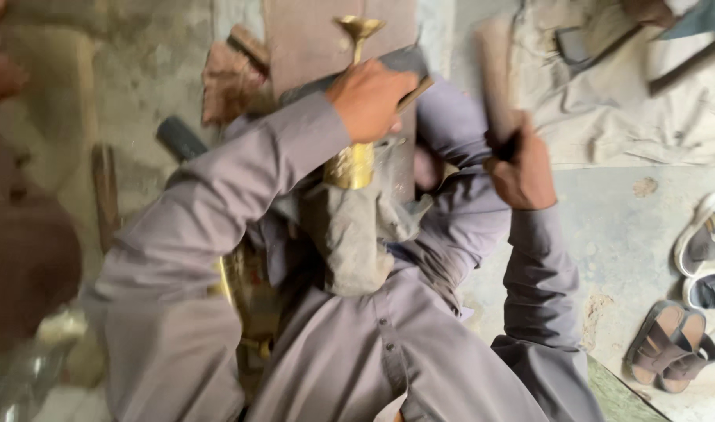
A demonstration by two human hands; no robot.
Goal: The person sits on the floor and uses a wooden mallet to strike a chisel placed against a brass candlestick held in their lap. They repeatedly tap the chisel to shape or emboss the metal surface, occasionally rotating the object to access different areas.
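Observation:
My left hand (369, 98) grips a slim tool with a wooden handle and presses it against a tall brass piece (351, 160) with a cup-shaped top, which stands upright between my knees. A grey cloth (349, 234) is wrapped under the brass piece. My right hand (525, 168) is raised to the right and holds a wooden mallet (496, 78), blurred by motion. Both my sleeves are grey-purple. A wooden board (303, 39) lies behind the brass piece.
Sandals (673, 352) and a white shoe (705, 234) lie on the concrete floor at the right. A crumpled beige cloth (631, 101) with tools on it is at the top right. A dark handle (178, 137) and another brass part (240, 289) sit at my left.

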